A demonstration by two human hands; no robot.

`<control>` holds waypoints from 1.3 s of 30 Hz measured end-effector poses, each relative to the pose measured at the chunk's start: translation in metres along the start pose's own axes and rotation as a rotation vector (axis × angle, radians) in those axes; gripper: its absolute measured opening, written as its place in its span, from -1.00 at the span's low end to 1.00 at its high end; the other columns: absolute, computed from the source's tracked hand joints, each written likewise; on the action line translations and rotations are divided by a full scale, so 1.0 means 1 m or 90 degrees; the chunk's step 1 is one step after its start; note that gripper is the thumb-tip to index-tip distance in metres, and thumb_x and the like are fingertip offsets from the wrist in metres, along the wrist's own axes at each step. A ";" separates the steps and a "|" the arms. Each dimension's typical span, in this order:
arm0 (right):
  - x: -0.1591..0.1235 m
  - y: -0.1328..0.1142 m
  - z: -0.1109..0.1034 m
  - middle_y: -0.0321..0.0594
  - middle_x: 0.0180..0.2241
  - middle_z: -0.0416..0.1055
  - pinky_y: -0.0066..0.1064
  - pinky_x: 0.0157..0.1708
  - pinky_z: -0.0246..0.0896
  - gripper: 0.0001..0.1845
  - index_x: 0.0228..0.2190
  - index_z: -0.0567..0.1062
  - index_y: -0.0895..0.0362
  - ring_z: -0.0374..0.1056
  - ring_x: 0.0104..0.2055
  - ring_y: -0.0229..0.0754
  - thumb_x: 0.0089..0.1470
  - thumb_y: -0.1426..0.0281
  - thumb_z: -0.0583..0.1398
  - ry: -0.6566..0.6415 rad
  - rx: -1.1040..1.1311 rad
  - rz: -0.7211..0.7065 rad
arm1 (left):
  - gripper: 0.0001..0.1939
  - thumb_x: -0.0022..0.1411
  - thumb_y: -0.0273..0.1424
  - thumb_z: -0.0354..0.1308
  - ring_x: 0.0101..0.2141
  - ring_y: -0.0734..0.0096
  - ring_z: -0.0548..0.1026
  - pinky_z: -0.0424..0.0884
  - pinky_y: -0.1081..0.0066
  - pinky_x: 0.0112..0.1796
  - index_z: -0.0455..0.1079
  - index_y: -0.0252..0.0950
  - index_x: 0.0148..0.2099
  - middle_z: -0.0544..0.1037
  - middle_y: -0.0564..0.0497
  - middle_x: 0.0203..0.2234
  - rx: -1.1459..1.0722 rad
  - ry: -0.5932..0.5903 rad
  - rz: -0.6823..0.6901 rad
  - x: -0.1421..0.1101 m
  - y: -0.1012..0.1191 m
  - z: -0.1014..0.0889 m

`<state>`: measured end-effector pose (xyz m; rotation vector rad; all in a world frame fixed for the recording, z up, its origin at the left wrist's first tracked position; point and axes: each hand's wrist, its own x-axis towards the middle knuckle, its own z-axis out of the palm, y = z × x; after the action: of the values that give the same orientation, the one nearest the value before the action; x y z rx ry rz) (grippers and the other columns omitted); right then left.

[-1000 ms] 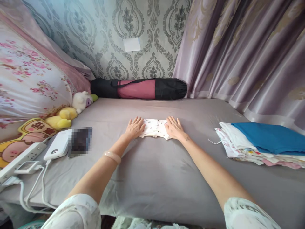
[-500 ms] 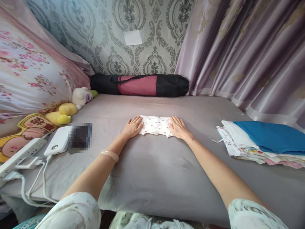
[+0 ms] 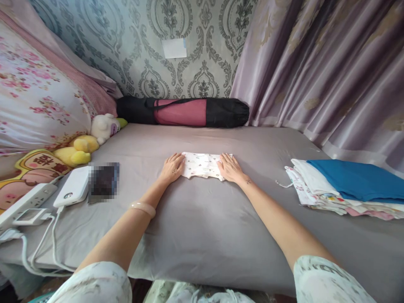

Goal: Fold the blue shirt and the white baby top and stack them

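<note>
A small white garment (image 3: 201, 165) with a tiny scattered print lies folded into a flat rectangle on the grey bed sheet (image 3: 208, 227). My left hand (image 3: 173, 167) rests flat on its left end, fingers stretched out. Over its right end lies my right hand (image 3: 230, 167), palm down with the fingers extended. Neither hand grips the cloth. The fabric between them is smooth, with a slightly uneven near edge. A pale bangle (image 3: 143, 208) circles my left wrist.
To the right lies a stack of folded clothes (image 3: 356, 181), blue on top. At left are a power bank (image 3: 72, 187), a blurred dark device (image 3: 104, 182), a power strip (image 3: 28, 206) with cables and plush toys (image 3: 75, 150). A rolled mat bag (image 3: 181, 112) lies along the wall.
My right hand has slid slightly left, farther onto the garment, uncovering a bit of its far right corner. The whole view has shifted slightly; my left hand stays at the left end.
</note>
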<state>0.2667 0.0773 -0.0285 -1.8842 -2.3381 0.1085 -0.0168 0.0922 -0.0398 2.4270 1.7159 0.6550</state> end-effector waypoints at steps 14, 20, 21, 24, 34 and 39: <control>0.006 -0.018 -0.013 0.03 0.31 -0.08 -0.04 0.29 -0.43 -0.32 0.24 0.08 0.37 -0.22 0.35 0.00 0.25 0.21 -0.25 -0.020 -0.008 0.002 | -0.55 0.34 -0.28 -0.21 0.21 0.17 0.17 0.13 0.12 0.16 0.26 -0.25 0.18 0.33 -0.08 0.16 -0.013 0.006 0.001 0.001 -0.002 0.000; 0.017 -0.053 -0.009 -0.04 0.33 -0.15 -0.11 0.29 -0.39 -0.33 0.27 0.01 0.30 -0.26 0.36 -0.05 0.27 0.20 -0.27 -0.013 0.055 -0.050 | -0.57 0.31 -0.31 -0.17 0.19 0.17 0.21 0.13 0.12 0.15 0.28 -0.25 0.16 0.36 -0.10 0.13 -0.029 0.022 -0.008 0.002 -0.005 0.001; 0.017 -0.055 -0.006 -0.05 0.33 -0.13 -0.11 0.29 -0.39 -0.33 0.28 0.01 0.29 -0.25 0.36 -0.05 0.27 0.19 -0.28 -0.015 0.059 -0.049 | -0.57 0.31 -0.31 -0.16 0.18 0.17 0.22 0.14 0.12 0.15 0.29 -0.25 0.15 0.36 -0.10 0.13 -0.033 0.024 -0.009 0.002 -0.005 0.001; 0.017 -0.056 0.001 -0.06 0.32 -0.09 -0.11 0.29 -0.40 -0.33 0.27 0.02 0.26 -0.22 0.35 -0.06 0.27 0.18 -0.30 -0.009 0.054 -0.041 | -0.58 0.30 -0.32 -0.15 0.16 0.18 0.24 0.16 0.13 0.14 0.30 -0.24 0.13 0.38 -0.09 0.10 -0.048 0.031 -0.009 0.003 -0.006 0.001; 0.021 -0.056 -0.001 -0.04 0.33 -0.13 -0.06 0.28 -0.40 -0.33 0.27 0.01 0.27 -0.23 0.36 -0.04 0.27 0.18 -0.29 -0.044 0.052 -0.029 | -0.61 0.29 -0.34 -0.12 0.11 0.20 0.30 0.19 0.14 0.12 0.29 -0.23 0.12 0.41 -0.10 0.07 -0.058 0.041 -0.021 0.002 -0.004 -0.001; 0.029 -0.075 -0.006 0.02 0.32 -0.12 -0.02 0.28 -0.43 -0.35 0.25 0.06 0.33 -0.25 0.36 0.00 0.27 0.22 -0.25 -0.008 0.041 -0.045 | -0.64 0.31 -0.33 -0.13 0.09 0.21 0.32 0.21 0.16 0.11 0.29 -0.26 0.09 0.42 -0.11 0.05 -0.063 0.054 -0.029 0.003 -0.006 0.000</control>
<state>0.1891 0.0897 -0.0105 -1.7747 -2.3760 0.1855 -0.0207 0.0968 -0.0412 2.3189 1.7197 0.8271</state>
